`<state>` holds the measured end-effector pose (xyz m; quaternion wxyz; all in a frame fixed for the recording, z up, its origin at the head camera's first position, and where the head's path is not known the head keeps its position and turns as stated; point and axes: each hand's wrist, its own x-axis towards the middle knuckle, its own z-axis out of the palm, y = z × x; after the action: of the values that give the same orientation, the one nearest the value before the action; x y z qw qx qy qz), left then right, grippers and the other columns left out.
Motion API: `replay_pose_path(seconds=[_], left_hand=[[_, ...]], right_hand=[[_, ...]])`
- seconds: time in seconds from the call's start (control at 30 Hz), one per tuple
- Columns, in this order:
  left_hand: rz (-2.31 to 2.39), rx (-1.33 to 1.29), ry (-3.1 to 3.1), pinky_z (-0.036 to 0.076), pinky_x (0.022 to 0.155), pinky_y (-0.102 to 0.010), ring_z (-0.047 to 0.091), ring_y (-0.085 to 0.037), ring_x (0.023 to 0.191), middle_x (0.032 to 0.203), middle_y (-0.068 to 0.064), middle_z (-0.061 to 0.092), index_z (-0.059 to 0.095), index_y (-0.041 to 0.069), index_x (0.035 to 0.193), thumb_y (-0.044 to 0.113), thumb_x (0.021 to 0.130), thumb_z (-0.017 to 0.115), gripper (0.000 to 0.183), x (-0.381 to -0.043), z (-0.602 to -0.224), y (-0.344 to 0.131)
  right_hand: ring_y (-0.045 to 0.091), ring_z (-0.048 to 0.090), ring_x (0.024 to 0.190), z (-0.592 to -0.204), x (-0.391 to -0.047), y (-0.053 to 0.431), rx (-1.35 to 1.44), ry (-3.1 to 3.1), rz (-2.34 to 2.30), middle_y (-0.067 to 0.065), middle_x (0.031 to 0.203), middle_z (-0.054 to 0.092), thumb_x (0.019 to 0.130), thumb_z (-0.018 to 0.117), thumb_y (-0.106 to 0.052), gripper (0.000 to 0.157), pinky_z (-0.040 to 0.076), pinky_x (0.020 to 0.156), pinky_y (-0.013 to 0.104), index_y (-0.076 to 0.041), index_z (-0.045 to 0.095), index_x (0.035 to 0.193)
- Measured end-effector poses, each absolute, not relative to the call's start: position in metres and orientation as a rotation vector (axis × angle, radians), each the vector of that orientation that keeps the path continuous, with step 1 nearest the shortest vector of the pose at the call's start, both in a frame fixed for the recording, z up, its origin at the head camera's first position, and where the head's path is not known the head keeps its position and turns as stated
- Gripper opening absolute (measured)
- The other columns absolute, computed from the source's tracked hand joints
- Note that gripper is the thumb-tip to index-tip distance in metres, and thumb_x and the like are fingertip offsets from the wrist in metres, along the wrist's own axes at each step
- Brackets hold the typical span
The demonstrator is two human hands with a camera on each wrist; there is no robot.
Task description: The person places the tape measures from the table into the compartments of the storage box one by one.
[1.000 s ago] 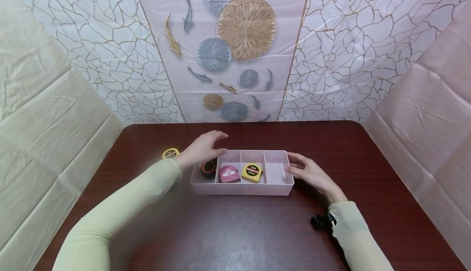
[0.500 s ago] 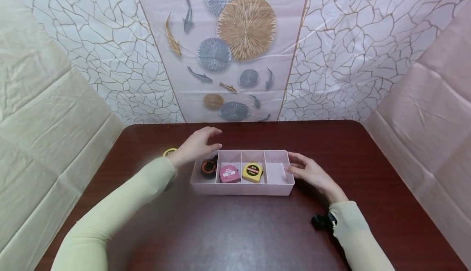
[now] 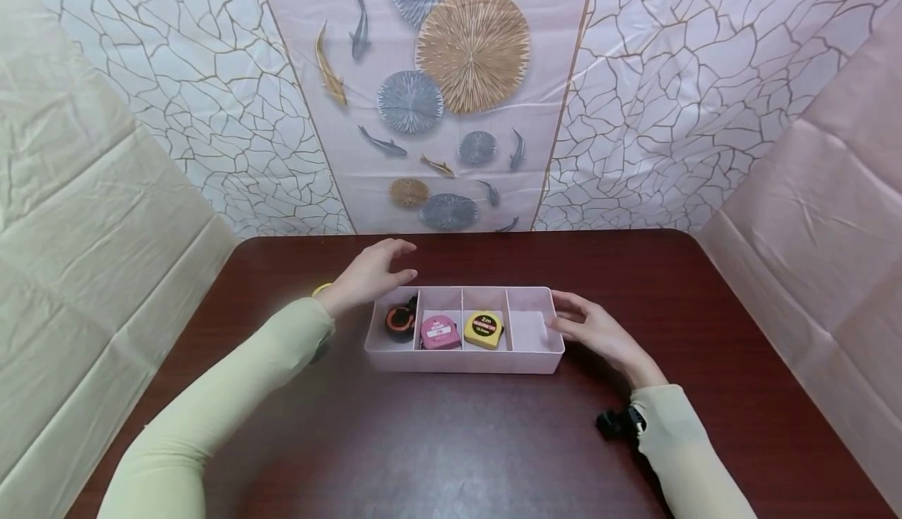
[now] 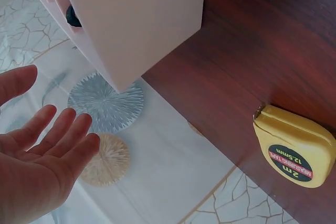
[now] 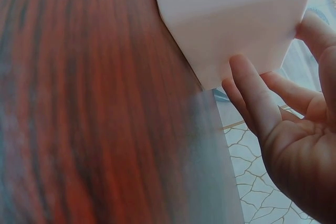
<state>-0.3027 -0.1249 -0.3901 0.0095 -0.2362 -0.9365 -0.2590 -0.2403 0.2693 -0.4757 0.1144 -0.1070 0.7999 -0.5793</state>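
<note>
A pale pink divided storage box [image 3: 465, 362] sits across the table. From its left end, its compartments hold a black-and-orange tape measure [image 3: 400, 321], a pink tape measure [image 3: 440, 333] and a yellow tape measure [image 3: 484, 329]; the rightmost one has nothing in it. My left hand [image 3: 369, 275] hovers near the box's back left corner, fingers spread and holding nothing. With the thumb at the rim and fingers against the end wall, my right hand [image 3: 600, 334] holds the right end. Another yellow tape measure [image 4: 296, 148] lies on the table, mostly hidden behind my left wrist in the head view.
The dark reddish-brown table [image 3: 451, 441] runs up to a patterned cloth backdrop [image 3: 634, 127]. Plain cloth panels rise along both sides. A black device [image 3: 618, 423] is strapped at my right wrist.
My left hand has drawn left and slightly back, away from the black-and-orange tape measure, which shows more fully now. The left forearm covers more of the loose yellow tape measure. My right hand stays put.
</note>
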Motion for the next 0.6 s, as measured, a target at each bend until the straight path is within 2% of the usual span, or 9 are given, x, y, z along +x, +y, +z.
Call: replay_pose_path(seconds=[0.6], left_hand=[[-0.803, -0.596, -2.97, 0.044, 0.106, -0.049, 0.055, -0.034, 0.126, 0.137, -0.016, 0.058, 0.057, 0.002, 0.138, 0.026, 0.096, 0.068, 0.05, -0.299, -0.39, -0.147]], right_hand=[[0.043, 0.05, 0.132, -0.474, -0.24, 0.27, -0.316, 2.348, -1.69, 0.03, 0.15, 0.042, 0.096, 0.07, -0.016, 0.071, 0.054, 0.088, 0.025, 0.003, 0.033, 0.154]])
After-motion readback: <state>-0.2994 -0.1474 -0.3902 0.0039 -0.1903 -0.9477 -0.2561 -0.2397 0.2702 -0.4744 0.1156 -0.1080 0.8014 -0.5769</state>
